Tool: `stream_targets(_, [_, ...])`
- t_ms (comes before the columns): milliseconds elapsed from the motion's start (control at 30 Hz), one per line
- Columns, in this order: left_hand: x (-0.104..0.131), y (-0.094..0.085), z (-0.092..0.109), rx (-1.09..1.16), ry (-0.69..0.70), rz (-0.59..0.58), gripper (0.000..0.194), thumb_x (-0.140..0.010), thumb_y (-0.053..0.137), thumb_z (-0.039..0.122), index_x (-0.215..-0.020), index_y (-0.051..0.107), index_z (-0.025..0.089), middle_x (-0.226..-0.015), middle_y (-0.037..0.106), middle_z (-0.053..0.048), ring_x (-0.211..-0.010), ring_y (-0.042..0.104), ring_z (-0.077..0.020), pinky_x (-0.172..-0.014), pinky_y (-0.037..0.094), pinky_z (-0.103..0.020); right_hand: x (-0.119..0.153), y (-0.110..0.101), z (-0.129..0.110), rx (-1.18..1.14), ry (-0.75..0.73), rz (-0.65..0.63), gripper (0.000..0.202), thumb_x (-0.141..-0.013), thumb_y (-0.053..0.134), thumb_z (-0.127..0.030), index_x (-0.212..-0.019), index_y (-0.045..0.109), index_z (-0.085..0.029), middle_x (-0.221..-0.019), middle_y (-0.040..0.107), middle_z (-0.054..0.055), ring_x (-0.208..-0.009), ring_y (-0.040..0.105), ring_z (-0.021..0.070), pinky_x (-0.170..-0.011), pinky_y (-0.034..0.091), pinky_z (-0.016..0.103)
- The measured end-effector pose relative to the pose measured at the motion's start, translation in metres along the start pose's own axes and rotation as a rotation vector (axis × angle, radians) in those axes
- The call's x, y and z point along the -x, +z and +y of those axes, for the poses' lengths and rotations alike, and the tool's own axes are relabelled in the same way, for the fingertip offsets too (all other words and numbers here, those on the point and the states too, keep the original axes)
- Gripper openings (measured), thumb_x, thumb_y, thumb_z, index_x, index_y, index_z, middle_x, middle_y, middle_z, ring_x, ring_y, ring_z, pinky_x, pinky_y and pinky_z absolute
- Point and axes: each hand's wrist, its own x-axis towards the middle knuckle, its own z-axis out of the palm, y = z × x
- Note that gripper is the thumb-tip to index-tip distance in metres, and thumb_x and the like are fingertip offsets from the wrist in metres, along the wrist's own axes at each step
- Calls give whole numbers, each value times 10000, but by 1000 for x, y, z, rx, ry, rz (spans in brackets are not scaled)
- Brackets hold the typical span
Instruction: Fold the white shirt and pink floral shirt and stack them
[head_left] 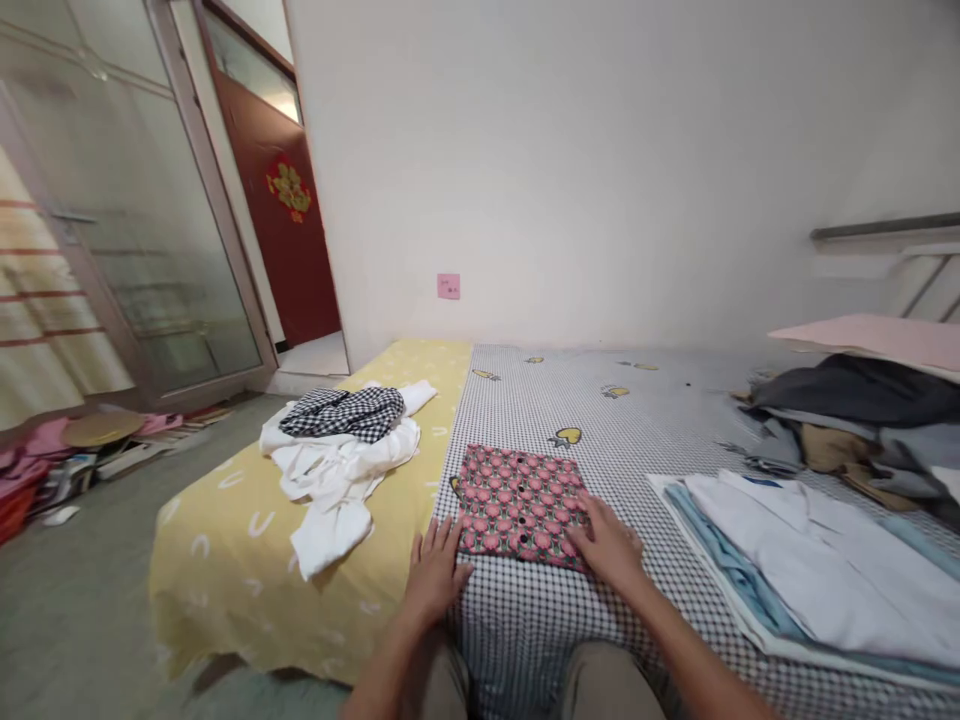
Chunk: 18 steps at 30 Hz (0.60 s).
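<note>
A folded shirt (510,500) with pink flowers and a row of dark buttons lies flat on the checked bedsheet (540,610) in front of me. My left hand (436,570) rests with its fingers spread at the shirt's lower left corner, partly on the yellow cover. Over the shirt's right edge lies my right hand (609,545), fingers stretched out and touching the cloth. Neither hand grips anything. To the left is a loose heap of white clothes (337,480) with a black-and-white checked garment (345,412) on top.
Folded white and blue shirts (810,560) are stacked at the right. Behind them sits a pile of dark clothes (840,420) under a pink board (877,340). The yellow bed cover (225,560) drops to the floor on the left. A white wall (562,180) stands behind the bed.
</note>
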Motion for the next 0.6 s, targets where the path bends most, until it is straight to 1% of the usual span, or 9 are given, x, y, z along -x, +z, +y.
stream_targets(67, [10, 9, 7, -11, -52, 41, 684, -921, 444, 296, -1573, 263, 195, -1663, 233, -86, -1550, 162, -289, -1262, 149, -542, 13, -3, -29, 103, -168, 18, 695, -889, 497, -313, -1562, 325, -341, -1641, 329, 82, -1500, 293, 301, -1187, 164, 631])
stream_targets(133, [20, 23, 13, -56, -98, 121, 652, -929, 394, 224, -1567, 272, 171, -1661, 215, -96, -1548, 163, -286, -1264, 153, -546, 23, 1, -59, 234, -345, -20, 876, -784, 573, -171, -1580, 267, -368, -1667, 270, 68, -1523, 238, 317, -1207, 121, 612])
stream_targets(167, [24, 30, 15, -89, -111, 172, 639, -927, 378, 194, -1560, 293, 181, -1657, 219, -90, -1544, 178, -284, -1263, 168, -549, 27, 6, -71, 294, -387, -46, 975, -724, 587, -95, -1587, 235, -382, -1678, 235, 70, -1525, 230, 337, -1208, 115, 612])
stream_targets(233, [30, 44, 16, -152, -112, 265, 632, -917, 369, 157, -1545, 329, 213, -1645, 245, -73, -1531, 226, -282, -1251, 223, -560, 31, 19, -91, 402, -379, -85, 1080, -667, 570, 8, -1587, 192, -413, -1683, 196, 84, -1511, 243, 390, -1193, 133, 642])
stream_targets(333, [30, 62, 8, -176, -77, 303, 656, -893, 391, 140, -1538, 326, 236, -1632, 266, -58, -1516, 267, -295, -1230, 286, -581, 29, 37, -108, 501, -275, -93, 960, -774, 476, 34, -1566, 231, -451, -1658, 261, 98, -1467, 326, 430, -1151, 220, 668])
stream_targets(433, [23, 80, -7, -205, -22, 334, 678, -864, 425, 133, -1526, 339, 253, -1614, 302, -52, -1491, 329, -315, -1202, 351, -579, 21, 44, -115, 545, -206, -118, 857, -844, 418, 7, -1541, 293, -476, -1626, 350, 96, -1421, 415, 417, -1091, 357, 613])
stream_targets(467, [20, 87, -13, -231, 2, 378, 678, -856, 433, 122, -1514, 363, 268, -1602, 334, -51, -1474, 363, -318, -1182, 385, -568, 18, 44, -116, 550, -202, -129, 854, -846, 424, 1, -1536, 300, -487, -1618, 369, 93, -1405, 441, 411, -1064, 396, 591])
stream_targets(533, [17, 101, -23, -298, 55, 520, 683, -848, 434, 79, -1491, 401, 308, -1567, 421, -40, -1438, 431, -301, -1144, 434, -528, 14, 45, -116, 537, -217, -141, 845, -849, 427, -16, -1529, 306, -502, -1606, 395, 94, -1376, 485, 398, -1016, 449, 564])
stream_targets(600, [16, 112, -30, -362, 104, 677, 711, -841, 431, 26, -1474, 418, 349, -1512, 521, -20, -1390, 500, -267, -1111, 460, -483, 10, 46, -114, 407, -211, -154, 783, -868, 387, -34, -1513, 370, -479, -1596, 410, 107, -1361, 502, 385, -996, 461, 574])
